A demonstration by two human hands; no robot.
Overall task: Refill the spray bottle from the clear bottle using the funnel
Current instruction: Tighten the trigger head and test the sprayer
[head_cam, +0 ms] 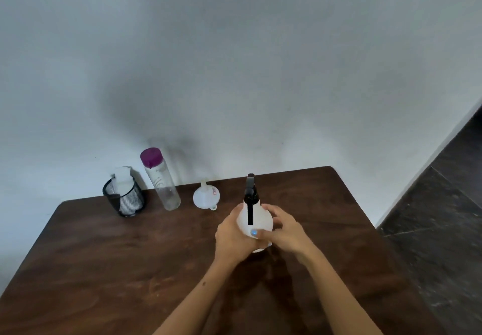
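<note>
Gripping the sprayer (254, 220) on the desk (130, 256), both hands (233, 235) (285, 233) hide its base; funnel (206, 196) at 11 o'clock, contents unclear.

The hands (257, 233) cover the spray bottle's (255, 220) lower body; the funnel's (206, 196) red label is illegible.

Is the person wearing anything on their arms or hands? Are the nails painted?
Both forearms are bare, with no sleeves, gloves, watch or rings showing. The left hand has a small dark spot further down on its forearm. The right hand has light blue polish on its thumbnail. The other nails can't be made out.
</note>
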